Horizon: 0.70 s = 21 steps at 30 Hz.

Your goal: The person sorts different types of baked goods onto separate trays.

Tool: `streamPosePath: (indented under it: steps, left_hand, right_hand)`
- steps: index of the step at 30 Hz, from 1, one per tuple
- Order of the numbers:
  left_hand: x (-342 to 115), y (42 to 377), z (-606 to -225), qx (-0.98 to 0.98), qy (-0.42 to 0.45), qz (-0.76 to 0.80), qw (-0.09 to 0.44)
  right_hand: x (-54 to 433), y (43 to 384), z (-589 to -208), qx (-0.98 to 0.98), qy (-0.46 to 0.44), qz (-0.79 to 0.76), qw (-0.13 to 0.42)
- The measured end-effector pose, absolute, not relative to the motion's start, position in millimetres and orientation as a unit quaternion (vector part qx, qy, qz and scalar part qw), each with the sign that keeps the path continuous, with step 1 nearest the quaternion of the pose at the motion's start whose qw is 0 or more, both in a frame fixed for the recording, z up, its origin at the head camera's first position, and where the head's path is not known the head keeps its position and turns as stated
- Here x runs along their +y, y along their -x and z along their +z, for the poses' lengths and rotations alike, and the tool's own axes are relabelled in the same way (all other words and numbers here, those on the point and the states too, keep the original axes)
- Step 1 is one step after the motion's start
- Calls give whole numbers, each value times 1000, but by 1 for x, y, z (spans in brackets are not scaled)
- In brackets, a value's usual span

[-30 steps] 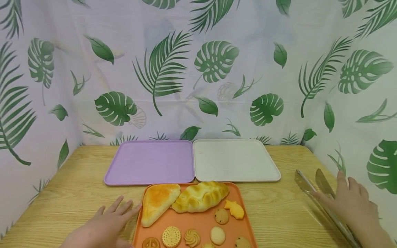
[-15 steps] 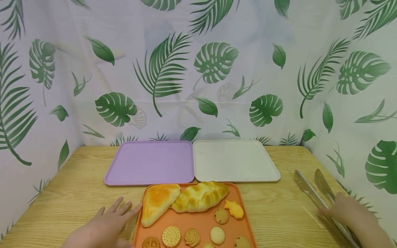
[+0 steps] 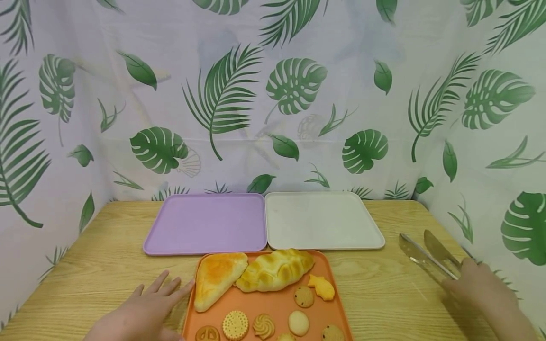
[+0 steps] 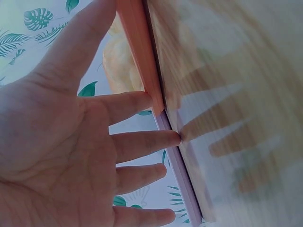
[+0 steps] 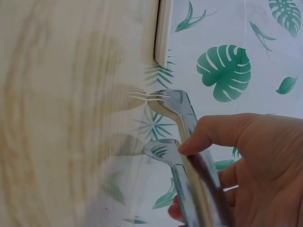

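Head view: metal tongs (image 3: 426, 258) are gripped by the right hand (image 3: 486, 291) near the right edge of the wooden surface (image 3: 106, 265), their two blades pointed toward the far edge and standing slightly apart. Right wrist view: the thumb and curled fingers (image 5: 213, 135) are seen wrapped round the tongs' arms just behind the blades, which are held clear of the surface.

The left hand (image 3: 142, 310) is laid flat near the near edge, fingers straight and spread, holding nothing; its fingertips are set against the left rim of the orange tray (image 3: 273, 303). In the left wrist view the fingertips (image 4: 173, 139) are seen touching that rim.

On the orange tray a triangular pastry (image 3: 217, 279) and a braided bread loaf (image 3: 275, 270) are placed side by side at its far end, touching. Behind them, a fish-shaped biscuit (image 3: 322, 287), a chocolate-chip cookie (image 3: 304, 297) and several other round biscuits are spread toward the near edge.

Just beyond the orange tray, a purple tray (image 3: 206, 222) and a white tray (image 3: 322, 220) are set edge to edge by the far edge.
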State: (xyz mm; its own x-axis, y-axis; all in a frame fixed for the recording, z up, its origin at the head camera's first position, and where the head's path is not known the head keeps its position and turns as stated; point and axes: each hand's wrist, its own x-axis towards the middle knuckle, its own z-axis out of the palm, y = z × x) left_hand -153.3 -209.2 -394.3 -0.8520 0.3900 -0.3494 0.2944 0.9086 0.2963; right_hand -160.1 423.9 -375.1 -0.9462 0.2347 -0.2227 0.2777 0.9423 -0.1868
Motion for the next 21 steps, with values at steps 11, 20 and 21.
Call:
streamPosePath:
  steps: [11, 20, 21]
  left_hand:
    - [-208, 153, -394, 956, -178, 111, 205]
    - [-208, 153, -393, 957, -178, 110, 200]
    - [-208, 153, -393, 958, -179, 110, 197]
  right_hand:
    - [420, 159, -371, 979, -166, -95, 70]
    - [416, 160, -352, 989, -129, -76, -6]
    - [415, 160, -349, 990, -121, -75, -14]
